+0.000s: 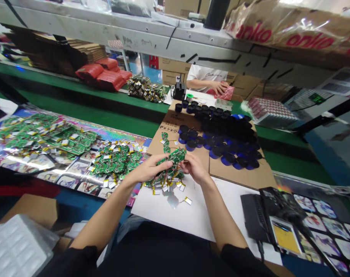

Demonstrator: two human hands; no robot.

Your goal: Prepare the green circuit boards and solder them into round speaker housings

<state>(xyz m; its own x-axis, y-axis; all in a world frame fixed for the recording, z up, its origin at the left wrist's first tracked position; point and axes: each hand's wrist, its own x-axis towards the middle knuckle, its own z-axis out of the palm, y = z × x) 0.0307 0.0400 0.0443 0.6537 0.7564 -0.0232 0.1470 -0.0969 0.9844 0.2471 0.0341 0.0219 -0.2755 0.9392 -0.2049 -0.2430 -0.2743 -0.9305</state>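
Observation:
My left hand and my right hand meet above a white sheet, both fingers closed on a tangled bunch of small green circuit boards joined by thin wires. Silver pouch batteries with yellow tape lie in a heap under my hands, spilling onto the sheet. A strung-together chain of boards rises just behind my left hand. One loose battery sits apart on the sheet, near my right wrist.
Left of the sheet, a large heap of green boards lies on a printed foil sheet. Round black parts with blue rims cover cardboard ahead. A black device with a yellow screen sits right. Across the green bench, a co-worker's hand holds a pink bag.

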